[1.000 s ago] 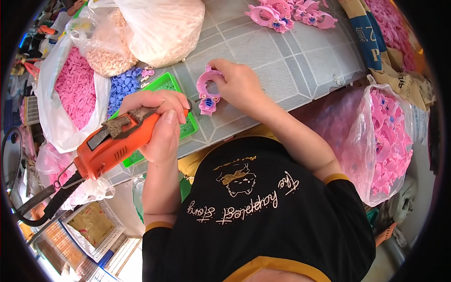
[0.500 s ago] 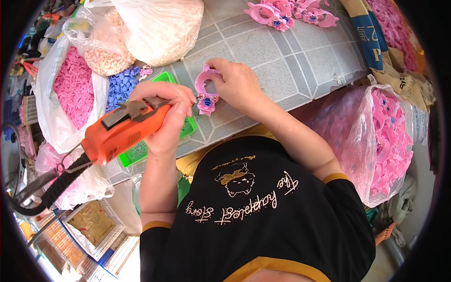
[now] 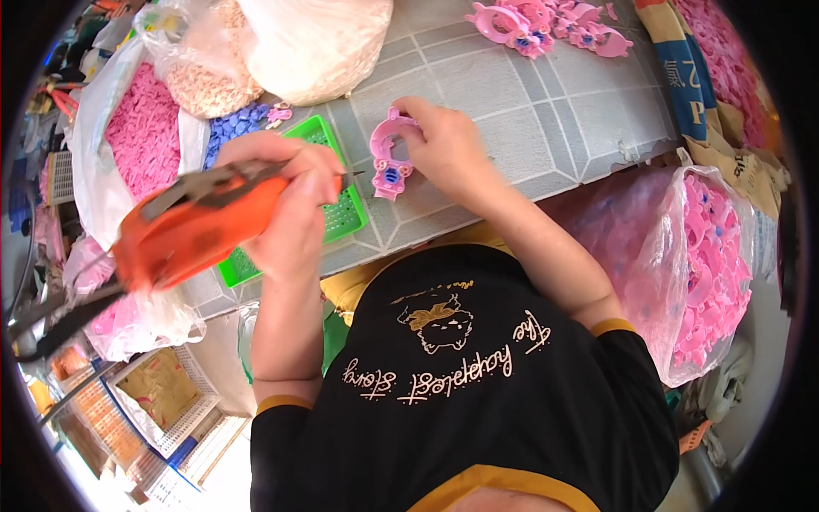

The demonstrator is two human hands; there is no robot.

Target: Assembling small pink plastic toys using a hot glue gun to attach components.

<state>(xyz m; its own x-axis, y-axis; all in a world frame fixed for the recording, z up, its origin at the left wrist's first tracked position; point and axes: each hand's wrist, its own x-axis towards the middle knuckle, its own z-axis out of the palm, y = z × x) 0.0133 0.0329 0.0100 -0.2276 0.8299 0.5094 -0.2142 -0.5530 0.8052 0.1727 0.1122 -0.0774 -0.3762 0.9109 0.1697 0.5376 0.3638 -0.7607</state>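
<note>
Overhead, the grey tiled tabletop (image 3: 529, 111) carries bags; hands grip screwdriver (image 3: 192, 226) and toy (image 3: 391, 154).

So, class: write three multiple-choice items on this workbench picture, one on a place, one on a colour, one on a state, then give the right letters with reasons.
1. Where does the green tray lie?
A. between the two hands
B. inside a bag
C. on the floor

2. What colour is the power screwdriver body?
A. blue
B. orange
C. white

3. How is the pink plastic part held?
A. lying untouched
B. pinned on the table by the right hand
C. gripped by the left hand

Key: 1 A, the tray lies between both hands; 2 B, its casing is orange; 3 B, right fingers rest on it.
</note>
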